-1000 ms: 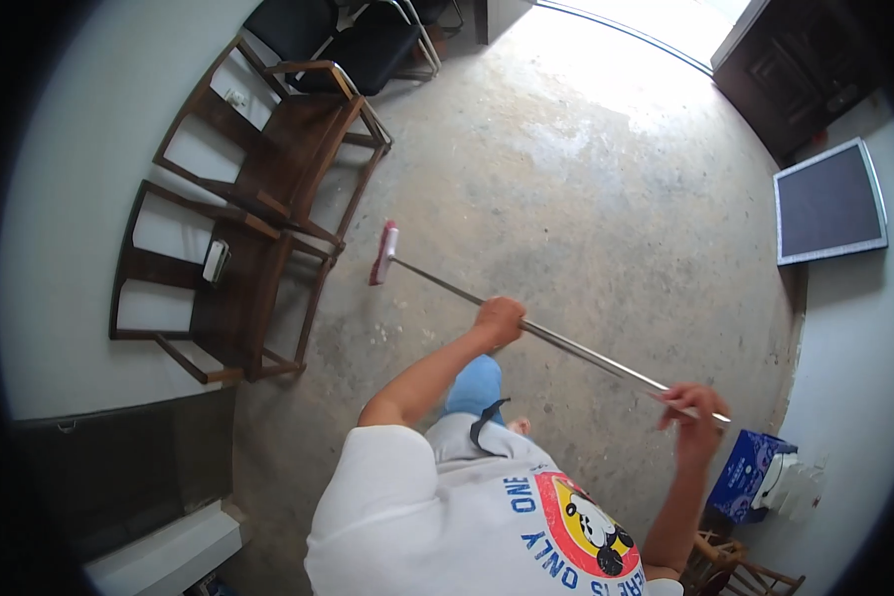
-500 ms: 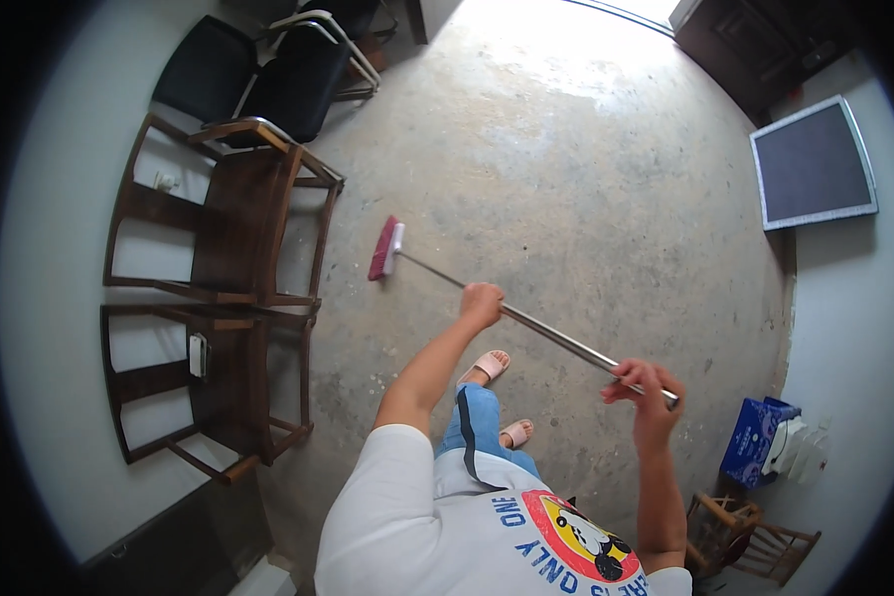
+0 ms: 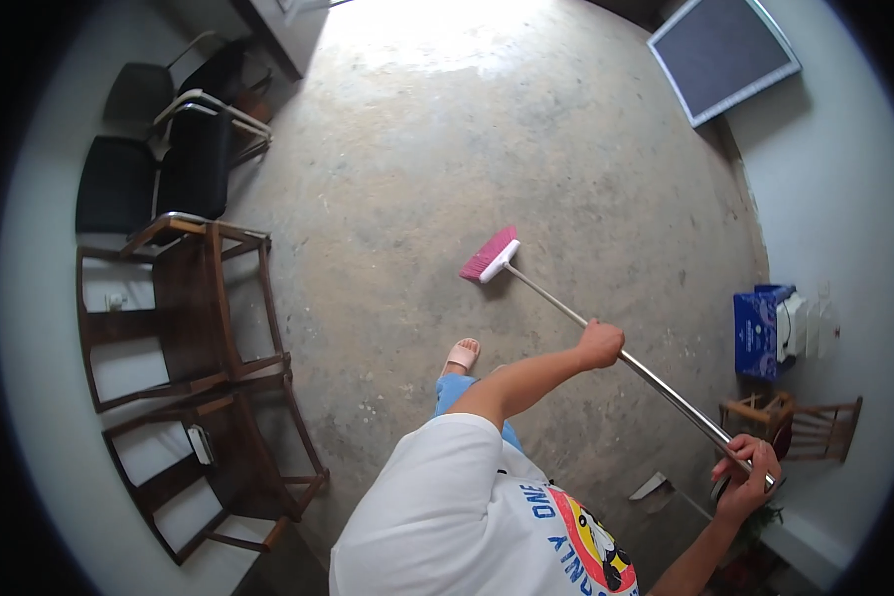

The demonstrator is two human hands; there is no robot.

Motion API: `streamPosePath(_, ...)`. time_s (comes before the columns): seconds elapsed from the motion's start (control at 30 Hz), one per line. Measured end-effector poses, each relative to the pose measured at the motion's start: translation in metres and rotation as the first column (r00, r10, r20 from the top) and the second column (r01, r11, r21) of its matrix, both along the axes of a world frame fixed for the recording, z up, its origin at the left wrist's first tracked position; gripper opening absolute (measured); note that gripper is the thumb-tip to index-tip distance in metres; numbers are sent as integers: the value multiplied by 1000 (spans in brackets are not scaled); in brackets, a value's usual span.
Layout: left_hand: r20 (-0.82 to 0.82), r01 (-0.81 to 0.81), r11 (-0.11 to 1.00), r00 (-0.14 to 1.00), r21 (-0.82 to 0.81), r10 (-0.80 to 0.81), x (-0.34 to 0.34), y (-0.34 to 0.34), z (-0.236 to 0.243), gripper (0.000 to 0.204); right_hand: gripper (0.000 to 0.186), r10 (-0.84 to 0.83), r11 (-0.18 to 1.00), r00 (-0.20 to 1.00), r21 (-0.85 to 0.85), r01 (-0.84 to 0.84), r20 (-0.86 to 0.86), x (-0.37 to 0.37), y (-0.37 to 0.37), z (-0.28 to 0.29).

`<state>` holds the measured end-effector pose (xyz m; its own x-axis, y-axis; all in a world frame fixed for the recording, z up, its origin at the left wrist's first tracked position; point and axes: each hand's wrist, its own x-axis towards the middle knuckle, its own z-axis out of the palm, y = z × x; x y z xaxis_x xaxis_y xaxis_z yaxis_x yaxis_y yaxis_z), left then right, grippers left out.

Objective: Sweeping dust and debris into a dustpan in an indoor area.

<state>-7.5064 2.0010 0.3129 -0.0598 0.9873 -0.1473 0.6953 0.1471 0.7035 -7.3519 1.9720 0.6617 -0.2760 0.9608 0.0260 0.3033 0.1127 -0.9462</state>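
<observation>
A broom [image 3: 668,391] with a metal handle slants across the view. Its pink bristles and white head are at the middle of the picture, over the concrete floor; whether they touch it I cannot tell. My left hand [image 3: 602,344] is wrapped round the handle partway along. Near the handle's top end, at the lower right, my right hand [image 3: 749,475] grips it with curled fingers. One foot in a pink sandal [image 3: 463,354] shows behind the broom head.
Wooden chairs [image 3: 194,318] and black padded chairs [image 3: 194,164] line the left wall. At the right are a dark framed panel [image 3: 727,55], a blue box [image 3: 755,336] and a small wooden chair [image 3: 824,427]. A dustpan-like white piece [image 3: 650,486] lies near my right forearm.
Both hands have swung the broom to the right, and its head now sits nearer the middle of the view. The view has also turned, with the chairs shifting left and downward.
</observation>
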Motion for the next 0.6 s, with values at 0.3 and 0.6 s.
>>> streamPosePath(0.3,246,306,941,910,143,-333,185,-3,41,4,37,-182,981,964,100,165,193,120,-41,54)
streamPosePath(0.6,234,137,980,958,141,-167,103,-10,113,8,34,32,980,994,196,-10,-105,172,3,70)
